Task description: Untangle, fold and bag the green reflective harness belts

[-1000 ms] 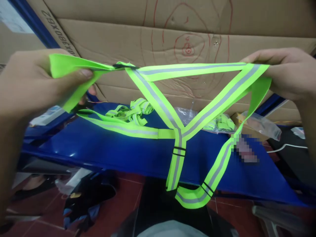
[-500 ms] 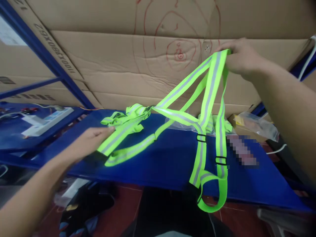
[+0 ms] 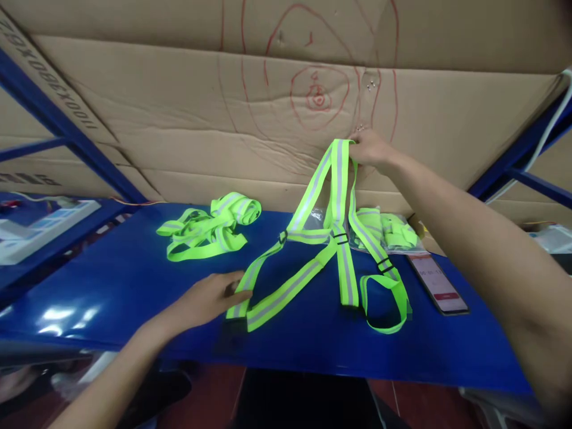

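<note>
A neon-yellow reflective harness (image 3: 340, 190) with grey stripes and black slide buckles hangs partly lifted over the blue table. My right hand (image 3: 370, 148) is closed on its top, holding it up near the cardboard. At the harness's lower left, my left hand (image 3: 212, 299) has thumb and fingers around a strap end, low over the table. The lower straps and a loop on the right rest on the tabletop. Left of the harness lies a loose heap of matching reflective straps (image 3: 208, 229), apart from both hands.
Behind the harness, a clear plastic bag holds more yellow straps (image 3: 400, 231). A phone (image 3: 438, 283) lies to the right on the blue table (image 3: 111, 292). A cardboard sheet (image 3: 179, 119) with red rings stands behind. A white power strip (image 3: 53, 232) is at far left.
My right hand has come down and left, lowering the harness onto the table. My left hand has moved right with a strap end. The harness is now apart from the strap heap.
</note>
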### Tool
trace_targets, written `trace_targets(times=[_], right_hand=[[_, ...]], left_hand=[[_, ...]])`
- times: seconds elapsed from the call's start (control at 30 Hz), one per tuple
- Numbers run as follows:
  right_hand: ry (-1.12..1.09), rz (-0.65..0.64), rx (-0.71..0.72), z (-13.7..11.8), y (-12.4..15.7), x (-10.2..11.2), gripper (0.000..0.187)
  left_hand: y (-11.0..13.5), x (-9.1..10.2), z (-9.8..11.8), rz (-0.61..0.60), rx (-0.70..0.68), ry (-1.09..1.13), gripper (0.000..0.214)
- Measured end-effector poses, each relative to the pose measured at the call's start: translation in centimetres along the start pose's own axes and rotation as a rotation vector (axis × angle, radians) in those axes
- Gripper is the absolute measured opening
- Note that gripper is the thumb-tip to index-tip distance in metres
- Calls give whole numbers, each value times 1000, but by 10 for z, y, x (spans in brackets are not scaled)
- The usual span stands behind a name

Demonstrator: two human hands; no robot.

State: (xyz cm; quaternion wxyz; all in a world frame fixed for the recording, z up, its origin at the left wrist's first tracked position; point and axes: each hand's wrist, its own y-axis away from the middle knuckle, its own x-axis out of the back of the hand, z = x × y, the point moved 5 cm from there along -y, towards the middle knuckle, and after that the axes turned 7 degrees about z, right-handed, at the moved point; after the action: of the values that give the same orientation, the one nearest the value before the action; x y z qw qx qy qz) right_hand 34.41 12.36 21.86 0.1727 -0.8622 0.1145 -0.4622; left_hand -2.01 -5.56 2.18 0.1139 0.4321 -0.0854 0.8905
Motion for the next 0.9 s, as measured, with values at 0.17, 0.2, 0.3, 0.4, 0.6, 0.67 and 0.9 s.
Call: trace_targets(times=[0.17, 0.2, 0.3, 0.4, 0.6, 0.67, 0.9], right_hand=[[-40, -66, -18, 11, 6, -29, 23], [-27, -79, -19, 14, 5, -35, 25], [36, -109, -5, 22, 4, -45, 24], [114, -147, 59, 27, 12, -44, 11], [180, -167, 214, 20, 79, -39, 31], [179, -280, 253, 17, 106, -59, 38], [35, -474, 237, 20, 133, -123, 33]], left_hand=[[-19, -10, 37, 166, -126, -159, 31], [-20, -19, 47, 179, -177, -174, 33], [-17, -53, 72, 102, -364, -213, 31], [-8, -74, 76, 33, -459, -248, 30], [3, -71, 74, -89, -443, -175, 26], [2, -70, 82, -121, -465, -143, 25], [1, -87, 91, -94, -613, -213, 34]])
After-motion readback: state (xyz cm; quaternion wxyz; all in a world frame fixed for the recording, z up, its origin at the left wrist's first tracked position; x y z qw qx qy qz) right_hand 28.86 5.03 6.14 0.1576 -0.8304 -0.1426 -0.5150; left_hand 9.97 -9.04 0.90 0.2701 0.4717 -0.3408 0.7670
